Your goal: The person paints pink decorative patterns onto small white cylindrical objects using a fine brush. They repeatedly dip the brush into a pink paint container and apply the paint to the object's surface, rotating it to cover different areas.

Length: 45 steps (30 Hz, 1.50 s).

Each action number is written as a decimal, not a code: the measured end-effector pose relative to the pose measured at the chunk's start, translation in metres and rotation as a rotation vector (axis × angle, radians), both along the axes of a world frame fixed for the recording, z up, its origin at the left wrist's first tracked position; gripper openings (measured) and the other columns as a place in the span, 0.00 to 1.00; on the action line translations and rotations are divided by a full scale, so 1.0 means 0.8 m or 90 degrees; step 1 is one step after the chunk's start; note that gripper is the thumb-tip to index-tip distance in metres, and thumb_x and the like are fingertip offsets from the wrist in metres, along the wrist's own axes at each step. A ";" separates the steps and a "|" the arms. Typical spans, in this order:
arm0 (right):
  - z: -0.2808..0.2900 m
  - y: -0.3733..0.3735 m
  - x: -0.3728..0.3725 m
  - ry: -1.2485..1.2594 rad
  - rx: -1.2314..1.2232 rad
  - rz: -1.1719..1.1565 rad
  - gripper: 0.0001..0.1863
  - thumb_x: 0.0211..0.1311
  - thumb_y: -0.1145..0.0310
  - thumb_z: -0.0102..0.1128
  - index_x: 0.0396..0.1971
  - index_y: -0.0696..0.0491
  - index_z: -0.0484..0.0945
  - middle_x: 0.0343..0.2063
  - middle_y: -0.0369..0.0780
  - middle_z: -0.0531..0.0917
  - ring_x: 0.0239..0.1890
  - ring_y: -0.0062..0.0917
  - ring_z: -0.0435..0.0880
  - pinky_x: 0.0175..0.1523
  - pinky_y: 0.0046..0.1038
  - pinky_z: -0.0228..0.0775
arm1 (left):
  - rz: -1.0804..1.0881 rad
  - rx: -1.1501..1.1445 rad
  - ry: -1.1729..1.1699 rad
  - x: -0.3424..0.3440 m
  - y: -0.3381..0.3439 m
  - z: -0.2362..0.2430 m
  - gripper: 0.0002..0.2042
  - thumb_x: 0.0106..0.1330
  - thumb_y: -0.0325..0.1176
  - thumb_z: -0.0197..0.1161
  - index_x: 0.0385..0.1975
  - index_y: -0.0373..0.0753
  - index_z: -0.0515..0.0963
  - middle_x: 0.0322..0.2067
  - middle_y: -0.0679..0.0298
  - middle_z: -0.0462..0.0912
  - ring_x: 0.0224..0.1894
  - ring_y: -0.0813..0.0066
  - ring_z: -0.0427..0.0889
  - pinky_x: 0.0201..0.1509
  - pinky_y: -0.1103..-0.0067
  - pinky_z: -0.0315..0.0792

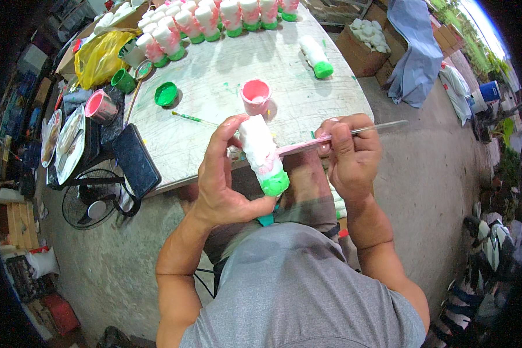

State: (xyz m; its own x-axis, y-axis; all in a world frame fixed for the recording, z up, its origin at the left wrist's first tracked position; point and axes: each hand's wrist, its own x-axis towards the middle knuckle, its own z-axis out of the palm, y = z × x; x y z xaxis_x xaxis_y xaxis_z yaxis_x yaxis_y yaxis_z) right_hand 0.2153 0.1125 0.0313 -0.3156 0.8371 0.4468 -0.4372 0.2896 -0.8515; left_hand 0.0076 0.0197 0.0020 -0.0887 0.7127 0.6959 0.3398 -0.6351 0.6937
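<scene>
My left hand was clamped around the white figurine, held above my lap at the table edge, and my right hand pinched the brush against it. A slip of the brush risked smearing pink into the green base, and a loosened left grip risked dropping the figurine onto the concrete floor

A small white plaster figurine with pink blotches and a bright green base is held tilted in the air just off the near edge of the counter, green base toward the person and white top toward the counter. A thin paintbrush with a pink-stained shaft and clear handle lies nearly level, its pink end touching the figurine's side.
</scene>
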 end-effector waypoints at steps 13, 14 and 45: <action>0.019 -0.033 0.006 -0.202 0.508 -0.087 0.09 0.64 0.79 0.67 0.37 0.55 0.75 0.27 0.42 0.84 0.26 0.33 0.82 0.32 0.35 0.77 | 0.226 0.035 0.248 0.007 -0.010 0.024 0.53 0.38 0.36 0.79 0.71 0.36 0.59 0.63 0.43 0.71 0.63 0.47 0.73 0.68 0.59 0.68; 0.015 -0.034 0.004 -0.181 0.492 -0.081 0.09 0.65 0.79 0.67 0.37 0.55 0.75 0.27 0.43 0.84 0.25 0.33 0.82 0.32 0.34 0.77 | 0.234 0.031 0.253 0.007 -0.011 0.025 0.53 0.39 0.36 0.80 0.71 0.36 0.59 0.63 0.43 0.71 0.63 0.47 0.73 0.68 0.58 0.68; -0.015 -0.021 -0.008 -0.054 0.370 -0.175 0.05 0.67 0.81 0.64 0.34 0.59 0.76 0.26 0.45 0.84 0.27 0.30 0.84 0.33 0.31 0.77 | 0.212 0.003 0.225 0.011 -0.010 0.027 0.53 0.37 0.33 0.80 0.70 0.36 0.59 0.62 0.45 0.71 0.63 0.49 0.73 0.68 0.61 0.68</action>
